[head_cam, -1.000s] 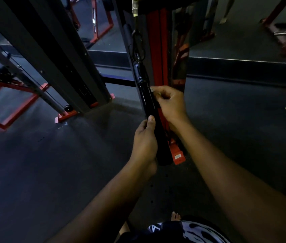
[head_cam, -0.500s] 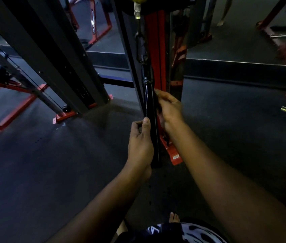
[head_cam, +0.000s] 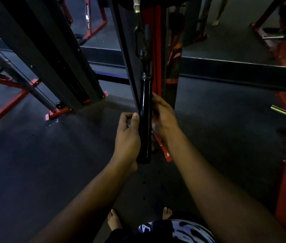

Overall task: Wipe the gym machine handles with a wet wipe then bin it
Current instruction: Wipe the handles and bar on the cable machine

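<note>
Hanging upright, handle point(head_cam: 144, 120) sits between gripping left hand point(head_cam: 127, 137) and right hand point(head_cam: 163, 118).

Both my forearms extended forward; my left hand point(head_cam: 127, 137) with fingers curled, thumb up; my right hand point(head_cam: 164, 118) curled alongside.

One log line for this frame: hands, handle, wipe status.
left hand: grips black handle low | right hand: curled on handle's far side | handle: hanging upright from clip | wipe: not visible

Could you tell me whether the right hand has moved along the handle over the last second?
Yes: the right hand has slid down the black handle, away from its top clip.
</note>
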### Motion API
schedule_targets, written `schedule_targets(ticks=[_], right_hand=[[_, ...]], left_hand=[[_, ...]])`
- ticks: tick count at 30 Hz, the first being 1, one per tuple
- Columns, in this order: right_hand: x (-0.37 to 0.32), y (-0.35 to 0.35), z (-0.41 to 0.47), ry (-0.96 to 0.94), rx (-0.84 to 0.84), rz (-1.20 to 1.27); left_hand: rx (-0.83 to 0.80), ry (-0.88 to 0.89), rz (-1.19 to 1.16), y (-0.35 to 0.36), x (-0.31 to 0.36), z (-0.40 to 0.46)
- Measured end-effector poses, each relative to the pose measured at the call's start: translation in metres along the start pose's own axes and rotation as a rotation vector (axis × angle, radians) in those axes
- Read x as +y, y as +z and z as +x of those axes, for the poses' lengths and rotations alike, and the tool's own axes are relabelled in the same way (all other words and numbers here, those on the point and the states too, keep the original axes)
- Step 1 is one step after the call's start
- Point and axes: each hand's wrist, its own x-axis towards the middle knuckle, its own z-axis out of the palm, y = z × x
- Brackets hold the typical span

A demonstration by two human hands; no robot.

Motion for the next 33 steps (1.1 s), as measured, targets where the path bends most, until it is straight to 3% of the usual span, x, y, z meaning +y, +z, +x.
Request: schedule_targets(ticks=[3, 6, 11, 16, 20, 28, 33], right_hand=[[-0.019, 0.024, 0.015, -0.070, 0.176, 0.017], [-0.017, 0.022, 0.017, -0.183, 0.246, -0.143], [0.011, -0.006, -0.031, -0.290, 0.203, -0.378], [0.019, -0.027, -0.093, -0.262, 0.074, -0.407], [0.013, -0.034, -0.121, -0.195, 0.088, -0.366], [0.007, -0.065, -0.175, 0.088, 0.045, 0.008], [0.018, -0.079, -0.206, 0.082, 0.083, 0.226]], left_hand=[[-0.019, -0.022, -0.009, 0.004, 0.001, -0.004], [-0.036, -0.033, -0.014, 0.002, 0.000, -0.007], [-0.064, -0.060, -0.065, -0.002, -0.008, -0.010], [-0.026, -0.070, -0.079, 0.005, -0.010, -0.009], [0.021, 0.011, -0.027, 0.015, -0.013, -0.010], [-0.156, -0.022, 0.012, 0.037, -0.001, -0.013], [-0.197, -0.043, -0.017, 0.042, 0.002, -0.012]])
